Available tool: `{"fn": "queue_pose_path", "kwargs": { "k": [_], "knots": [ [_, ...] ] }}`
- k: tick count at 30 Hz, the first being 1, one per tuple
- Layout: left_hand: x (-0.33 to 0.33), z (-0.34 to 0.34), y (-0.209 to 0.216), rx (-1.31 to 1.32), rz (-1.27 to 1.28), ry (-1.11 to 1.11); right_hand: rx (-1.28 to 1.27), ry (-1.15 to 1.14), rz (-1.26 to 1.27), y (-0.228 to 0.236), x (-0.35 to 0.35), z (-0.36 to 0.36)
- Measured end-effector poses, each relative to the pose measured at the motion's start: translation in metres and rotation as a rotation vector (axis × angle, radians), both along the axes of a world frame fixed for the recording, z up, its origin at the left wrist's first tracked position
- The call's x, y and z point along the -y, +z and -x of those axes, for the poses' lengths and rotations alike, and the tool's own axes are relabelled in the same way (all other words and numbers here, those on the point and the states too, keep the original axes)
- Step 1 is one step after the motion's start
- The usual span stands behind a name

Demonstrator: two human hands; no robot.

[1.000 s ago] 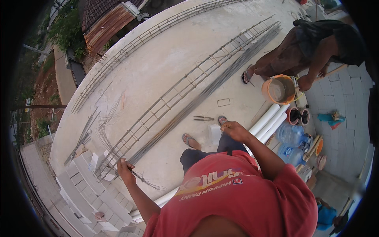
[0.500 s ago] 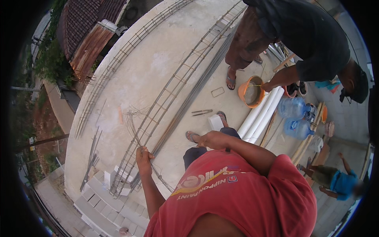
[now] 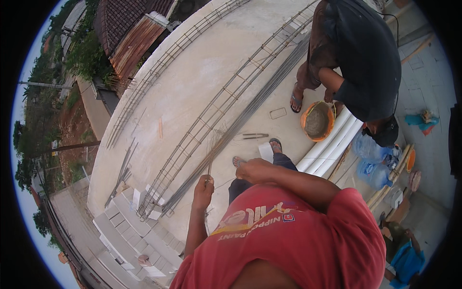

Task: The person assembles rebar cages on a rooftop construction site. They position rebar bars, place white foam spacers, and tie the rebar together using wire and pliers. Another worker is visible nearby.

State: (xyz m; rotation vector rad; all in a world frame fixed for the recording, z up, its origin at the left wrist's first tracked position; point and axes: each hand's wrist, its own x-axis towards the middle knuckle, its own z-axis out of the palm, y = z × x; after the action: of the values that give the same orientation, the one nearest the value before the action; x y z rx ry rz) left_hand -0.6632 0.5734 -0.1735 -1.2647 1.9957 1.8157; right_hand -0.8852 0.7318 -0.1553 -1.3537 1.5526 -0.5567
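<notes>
My left hand [image 3: 204, 189] is closed around a bundle of thin wires [image 3: 210, 161], which sticks up past my fist and spreads over steel bars; more strands hang below it. My right hand [image 3: 252, 169] is held in front of my body with its fingers curled in. Whatever it grips, if anything, is hidden. Beyond my left hand lie a bundle of loose steel bars [image 3: 250, 110] and a long tied rebar cage [image 3: 190, 140]. By my sandalled feet are a white block [image 3: 265, 151] and a dark, two-legged metal tool [image 3: 255, 136].
A co-worker in dark clothes [image 3: 363, 62] bends beside an orange bucket [image 3: 317, 120] of grey mix. White pipes [image 3: 332, 139] and water jugs [image 3: 374, 174] lie to the right. Pale blocks [image 3: 130, 224] are stacked at lower left. Another cage [image 3: 159, 65] follows the slab's curved edge, with a drop beyond.
My left hand has shifted right with the wires, whose loose ends now lie across the bar bundle. The co-worker's arm has drawn back from the bucket's rim. The whole view has turned slightly.
</notes>
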Motion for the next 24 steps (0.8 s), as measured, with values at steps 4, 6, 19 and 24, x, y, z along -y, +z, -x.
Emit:
{"fn": "queue_pose_path", "kwargs": {
  "k": [4,6,19,24],
  "knots": [
    [-0.04,0.004,0.007,0.081,0.091,0.004,-0.108,0.04,-0.128,-0.013,-0.021,0.004],
    [-0.052,0.0,0.01,0.112,0.03,0.057,-0.067,0.041,-0.108,-0.02,-0.025,0.002],
    [0.021,-0.125,-0.022,0.123,-0.083,-0.065,0.082,-0.193,-0.179,-0.059,-0.016,-0.133],
    [0.077,-0.209,-0.033,0.097,-0.077,0.02,0.096,-0.222,-0.225,-0.053,0.024,-0.195]
  ]
}}
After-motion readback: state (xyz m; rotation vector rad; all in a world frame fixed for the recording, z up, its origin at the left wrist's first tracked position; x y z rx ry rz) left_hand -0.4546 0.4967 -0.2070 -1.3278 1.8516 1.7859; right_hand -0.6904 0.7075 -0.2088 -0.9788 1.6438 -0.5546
